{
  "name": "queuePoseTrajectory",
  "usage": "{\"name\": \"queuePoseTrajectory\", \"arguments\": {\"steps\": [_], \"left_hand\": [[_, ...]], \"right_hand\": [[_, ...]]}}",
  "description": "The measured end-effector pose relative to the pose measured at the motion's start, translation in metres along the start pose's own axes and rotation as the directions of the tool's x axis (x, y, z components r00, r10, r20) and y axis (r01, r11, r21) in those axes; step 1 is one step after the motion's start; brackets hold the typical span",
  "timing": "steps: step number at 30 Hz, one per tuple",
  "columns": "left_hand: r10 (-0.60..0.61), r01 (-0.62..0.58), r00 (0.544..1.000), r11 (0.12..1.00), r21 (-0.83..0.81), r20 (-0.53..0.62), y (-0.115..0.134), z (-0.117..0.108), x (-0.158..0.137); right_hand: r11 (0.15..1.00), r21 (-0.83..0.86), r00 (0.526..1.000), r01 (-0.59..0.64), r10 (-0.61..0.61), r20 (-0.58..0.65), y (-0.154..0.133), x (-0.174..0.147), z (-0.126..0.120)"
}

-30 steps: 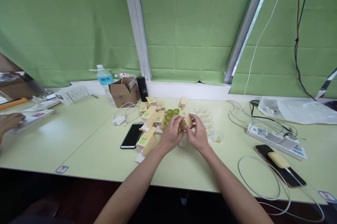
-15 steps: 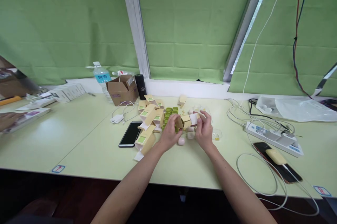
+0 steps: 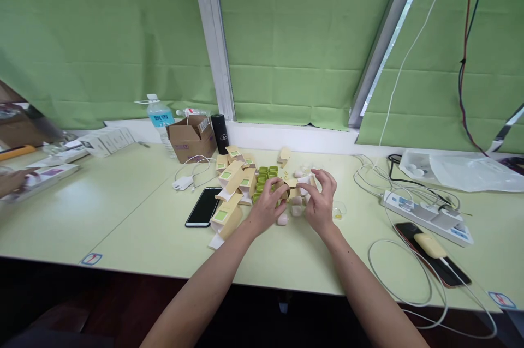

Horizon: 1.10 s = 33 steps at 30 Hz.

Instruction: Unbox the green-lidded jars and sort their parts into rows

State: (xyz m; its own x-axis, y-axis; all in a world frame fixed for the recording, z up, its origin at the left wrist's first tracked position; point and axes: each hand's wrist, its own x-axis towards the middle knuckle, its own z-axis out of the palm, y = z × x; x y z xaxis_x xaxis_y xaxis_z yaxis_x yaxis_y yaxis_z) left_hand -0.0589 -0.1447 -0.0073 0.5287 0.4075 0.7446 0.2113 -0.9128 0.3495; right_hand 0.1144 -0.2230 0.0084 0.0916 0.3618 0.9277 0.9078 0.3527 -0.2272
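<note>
A small cream cardboard box (image 3: 290, 183) with a white inner flap is between my hands above the table. My left hand (image 3: 268, 205) is closed on its left side. With its fingers bent, my right hand (image 3: 322, 206) touches the box's near edge with a fingertip, and the other fingers rise over the flap. Several similar cream boxes with green labels (image 3: 231, 176) lie to the left of my hands. Green square cups (image 3: 262, 178) stand in rows just behind my left hand. Small pale pink pieces (image 3: 282, 219) lie below the box.
A black phone (image 3: 203, 207) lies left of the boxes. Behind are a brown carton (image 3: 191, 139), a water bottle (image 3: 160, 119) and a black flask (image 3: 220, 134). A power strip (image 3: 428, 217) and cables lie right. A co-worker's hand (image 3: 14, 181) is far left.
My right hand's fingers have shifted from the box's right end towards its middle, and the box is tilted differently. The co-worker's hand at far left has moved along a flat box.
</note>
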Motion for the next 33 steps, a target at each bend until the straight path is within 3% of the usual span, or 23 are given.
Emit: {"name": "queuePoseTrajectory", "arguments": {"steps": [8, 14, 20, 26, 33], "left_hand": [[-0.037, 0.037, 0.999, 0.999, -0.018, 0.008, 0.003, -0.002, 0.001], [-0.004, 0.005, 0.998, 1.0, 0.018, -0.061, 0.002, 0.0, 0.002], [0.06, -0.044, 0.991, 0.99, 0.136, -0.121, -0.005, 0.003, 0.001], [0.129, -0.108, 0.988, 0.969, 0.22, -0.085, -0.005, 0.005, -0.001], [0.148, -0.135, 0.989, 0.955, 0.265, -0.03, -0.005, 0.007, -0.003]], "right_hand": [[0.998, -0.048, 0.999, 0.038, -0.039, -0.023, -0.006, 0.002, -0.002], [0.996, -0.075, 0.995, 0.052, -0.046, 0.086, -0.013, 0.003, -0.006], [0.993, -0.066, 0.995, 0.096, -0.097, -0.018, -0.012, 0.005, -0.007], [0.988, -0.128, 0.996, 0.084, -0.083, 0.011, -0.013, 0.009, -0.004], [0.995, -0.083, 0.994, 0.049, -0.041, 0.102, -0.009, 0.011, 0.001]]}}
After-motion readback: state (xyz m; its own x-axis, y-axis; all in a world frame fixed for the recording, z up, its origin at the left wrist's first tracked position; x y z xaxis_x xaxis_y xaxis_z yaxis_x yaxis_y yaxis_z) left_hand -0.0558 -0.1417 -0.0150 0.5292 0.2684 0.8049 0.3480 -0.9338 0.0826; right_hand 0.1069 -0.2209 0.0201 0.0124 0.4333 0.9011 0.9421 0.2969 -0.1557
